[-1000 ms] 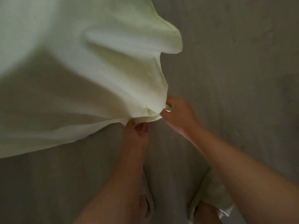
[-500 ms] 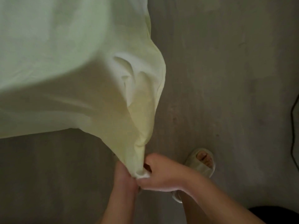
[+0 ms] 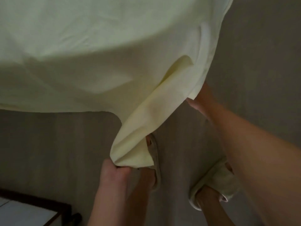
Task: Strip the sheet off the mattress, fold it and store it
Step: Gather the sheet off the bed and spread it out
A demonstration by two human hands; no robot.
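Holding the pale yellow-green cotton sheet (image 3: 101, 46) above the grey floor (image 3: 260, 54), I judge the stripping done: no mattress shows under it and it hangs free. My left hand (image 3: 114, 178) pinches a gathered corner near me. My right hand (image 3: 201, 101) reaches to the sheet's right edge, its fingers hidden behind the cloth, so I cannot tell its grip. Folding looks barely begun; storing remains. Pale slippers (image 3: 216, 185) show below, a dark-framed furniture corner (image 3: 53, 207) near left. I read no label or writing.
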